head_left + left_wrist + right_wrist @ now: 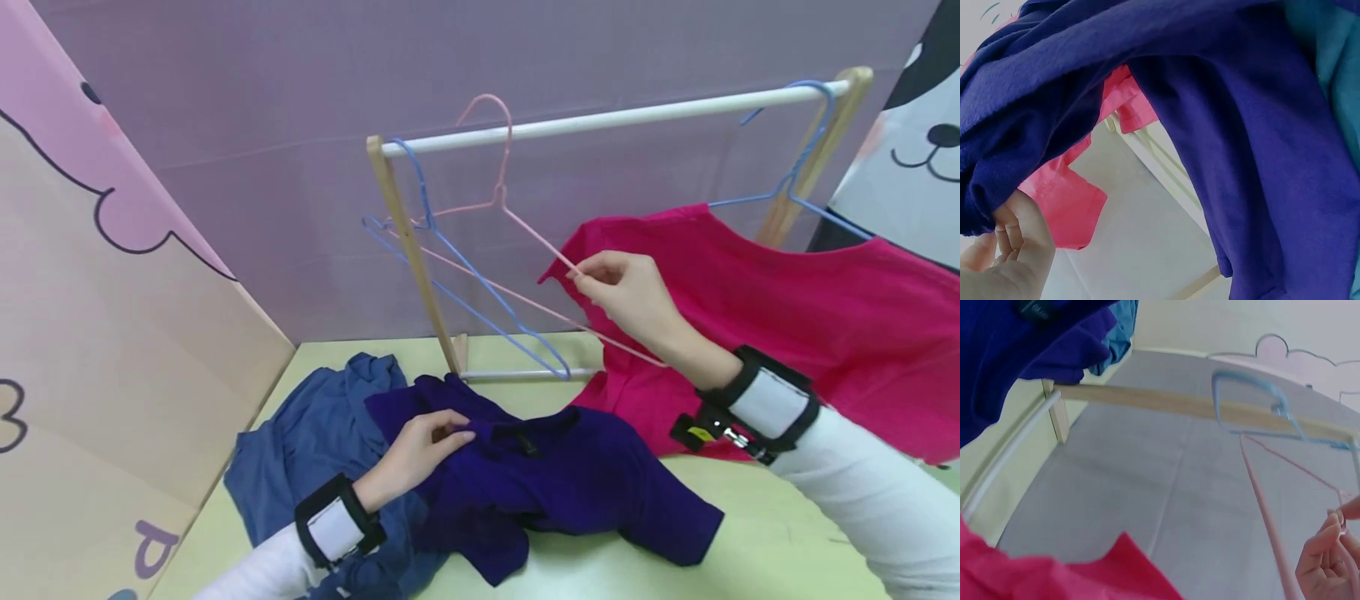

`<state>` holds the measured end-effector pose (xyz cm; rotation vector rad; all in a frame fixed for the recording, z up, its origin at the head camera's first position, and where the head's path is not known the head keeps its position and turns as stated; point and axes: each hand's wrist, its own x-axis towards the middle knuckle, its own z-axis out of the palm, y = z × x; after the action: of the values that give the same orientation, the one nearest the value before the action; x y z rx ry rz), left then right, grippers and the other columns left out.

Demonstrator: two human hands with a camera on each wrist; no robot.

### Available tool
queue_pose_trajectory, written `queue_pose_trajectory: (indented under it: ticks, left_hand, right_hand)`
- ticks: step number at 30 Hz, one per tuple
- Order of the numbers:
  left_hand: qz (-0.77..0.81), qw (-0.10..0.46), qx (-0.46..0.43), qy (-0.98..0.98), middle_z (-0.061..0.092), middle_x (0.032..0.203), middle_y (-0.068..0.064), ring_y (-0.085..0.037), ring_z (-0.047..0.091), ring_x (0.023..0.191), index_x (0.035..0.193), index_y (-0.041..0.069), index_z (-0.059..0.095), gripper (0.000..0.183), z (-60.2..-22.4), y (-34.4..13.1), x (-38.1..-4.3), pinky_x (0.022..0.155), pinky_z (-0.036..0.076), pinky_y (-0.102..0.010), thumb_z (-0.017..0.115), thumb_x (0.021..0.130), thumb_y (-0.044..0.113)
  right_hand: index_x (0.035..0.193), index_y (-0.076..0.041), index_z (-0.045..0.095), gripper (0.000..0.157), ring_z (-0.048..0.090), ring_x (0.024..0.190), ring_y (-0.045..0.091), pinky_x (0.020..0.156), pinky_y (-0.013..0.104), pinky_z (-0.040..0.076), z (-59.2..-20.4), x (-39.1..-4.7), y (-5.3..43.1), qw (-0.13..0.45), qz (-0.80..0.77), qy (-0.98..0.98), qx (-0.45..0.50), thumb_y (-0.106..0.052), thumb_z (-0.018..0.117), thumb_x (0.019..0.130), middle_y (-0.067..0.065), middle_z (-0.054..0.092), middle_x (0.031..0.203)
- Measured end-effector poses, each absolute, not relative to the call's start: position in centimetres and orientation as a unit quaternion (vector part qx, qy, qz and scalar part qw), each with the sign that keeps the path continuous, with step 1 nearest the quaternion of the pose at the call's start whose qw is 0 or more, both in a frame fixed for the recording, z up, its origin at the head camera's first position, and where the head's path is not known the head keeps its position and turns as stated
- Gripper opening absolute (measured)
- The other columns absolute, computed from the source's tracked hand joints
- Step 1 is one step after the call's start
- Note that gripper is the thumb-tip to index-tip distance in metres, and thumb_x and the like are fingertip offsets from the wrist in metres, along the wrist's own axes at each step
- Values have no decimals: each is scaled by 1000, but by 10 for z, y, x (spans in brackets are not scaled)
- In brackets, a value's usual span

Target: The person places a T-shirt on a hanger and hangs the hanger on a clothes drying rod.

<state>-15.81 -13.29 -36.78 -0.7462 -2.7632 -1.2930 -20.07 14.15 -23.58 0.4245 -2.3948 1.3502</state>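
Note:
My right hand [628,293] pinches a pink wire hanger [542,240] by its sloping right shoulder. The curve of the hanger's hook rises above the white bar [600,124] of a small clothes rack and overlaps the bar in the head view. With thumb and fingers my left hand [420,454] pinches the dark purple shirt [577,475] beside its collar. That shirt lies crumpled on the table, the label inside its neck showing. In the left wrist view, purple fabric [1260,156] arches up from the fingers. An unoccupied blue hanger [468,262] hangs at the rack's left end.
A bright pink shirt [720,275] hangs on another blue hanger [802,158] at the rack's right end. Left of the purple shirt a greyish-blue garment [315,450] lies heaped on the pale yellow table [757,517]. The rack's wooden left post [412,250] stands close behind the garments.

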Motion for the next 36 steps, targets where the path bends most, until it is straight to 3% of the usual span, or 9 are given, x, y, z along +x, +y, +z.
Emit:
queue_pose_trajectory:
  ticks: [4,10,24,32,36]
  left_hand:
    - [-414,4,-238,-879,64,84,-1,-5,51,65,95,6,65,17,-366,-135,-160,60,43,-21,60,84,19]
    - [-422,8,-242,-873,64,87,-2,-6,53,67,95,6,65,18,-364,-141,-162,61,44,-21,61,83,19]
    - [-422,22,-226,-878,63,88,-2,-8,52,67,96,7,66,17,-355,-160,-164,60,44,-22,61,84,18]
    - [-417,34,-221,-881,64,89,0,-8,53,72,95,9,66,15,-354,-166,-165,65,44,-22,58,86,18]
    - [-418,33,-229,-878,64,89,-1,-8,53,72,95,8,66,17,-353,-168,-166,65,45,-22,59,85,19]
  right_hand:
    - [93,-4,66,20,48,57,9,46,21,38,-234,-189,165,177,463,-859,131,-20,62,83,-7,58,67]
    - [97,-6,65,26,44,49,14,42,25,37,-237,-170,199,179,452,-867,113,-26,64,81,1,52,59]
    - [96,-8,66,19,45,45,17,42,28,36,-280,-126,282,96,428,-897,55,-19,65,81,4,49,57]
    - [95,-13,67,14,50,53,16,46,26,42,-296,-112,317,48,398,-915,47,-15,63,82,-1,57,66]
    - [91,-14,68,11,48,49,16,43,27,38,-301,-108,324,31,390,-918,64,-12,63,82,-2,57,65]
